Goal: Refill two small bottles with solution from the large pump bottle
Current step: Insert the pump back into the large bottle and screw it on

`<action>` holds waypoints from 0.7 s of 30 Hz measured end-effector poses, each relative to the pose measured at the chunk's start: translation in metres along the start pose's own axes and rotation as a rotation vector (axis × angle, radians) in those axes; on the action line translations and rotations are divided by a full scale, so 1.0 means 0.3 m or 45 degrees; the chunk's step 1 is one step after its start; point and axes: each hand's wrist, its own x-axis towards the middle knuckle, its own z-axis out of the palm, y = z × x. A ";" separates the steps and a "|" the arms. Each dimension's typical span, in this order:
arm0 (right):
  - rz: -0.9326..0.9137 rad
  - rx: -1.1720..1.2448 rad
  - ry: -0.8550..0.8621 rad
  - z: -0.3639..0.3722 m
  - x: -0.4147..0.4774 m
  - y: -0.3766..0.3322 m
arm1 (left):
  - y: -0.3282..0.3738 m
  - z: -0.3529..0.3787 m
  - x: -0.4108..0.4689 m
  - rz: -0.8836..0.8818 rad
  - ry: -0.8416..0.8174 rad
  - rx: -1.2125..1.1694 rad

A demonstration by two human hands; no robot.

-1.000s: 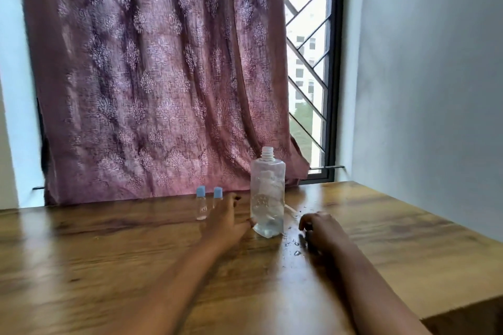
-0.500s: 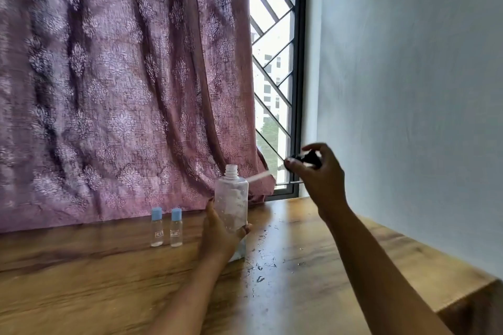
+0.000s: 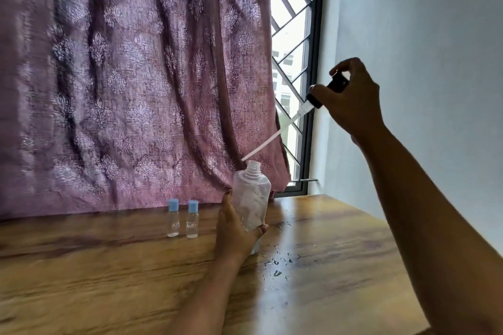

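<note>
Your left hand holds the big bottle low down. Your fingers curl round its far side and your thumb lies on the near side. The big bottle is clear and stands about upright on the wooden table. Its mouth at the top is open. Your hand hides the bottom part, so you cannot tell how much is inside.

Your right hand is up high, above and to the right of the big bottle. Its fingers curl round the black pump top and grip it. A thin white tube sticks out of the pump top and slants down toward the big bottle. The tip of the tube is just above the bottle's mouth, a little to the left of it, and it is outside the bottle.

Two small bottles stand side by side on the table, to the left of the big bottle and near it. They are clear, each has a blue cap on, and each has a tiny label. They do not touch the big bottle or your hand.

Small shiny specks lie on the table just to the right of the big bottle and a bit closer to you. You cannot tell if they are drops or bits.

A purple curtain with a pale pattern hangs behind the big bottle. A window with slanted bars shows behind it to the right. A pale wall is further right.
</note>
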 end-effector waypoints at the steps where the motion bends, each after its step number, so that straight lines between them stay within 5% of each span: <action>1: -0.012 -0.008 0.006 -0.006 0.004 -0.010 | 0.005 -0.003 -0.005 0.004 0.004 -0.007; 15: -0.061 -0.083 0.030 -0.090 0.029 -0.071 | 0.018 -0.011 -0.026 0.009 0.007 -0.056; 21: -0.085 -0.127 -0.119 -0.062 -0.012 -0.062 | 0.013 -0.002 -0.028 0.048 -0.013 -0.037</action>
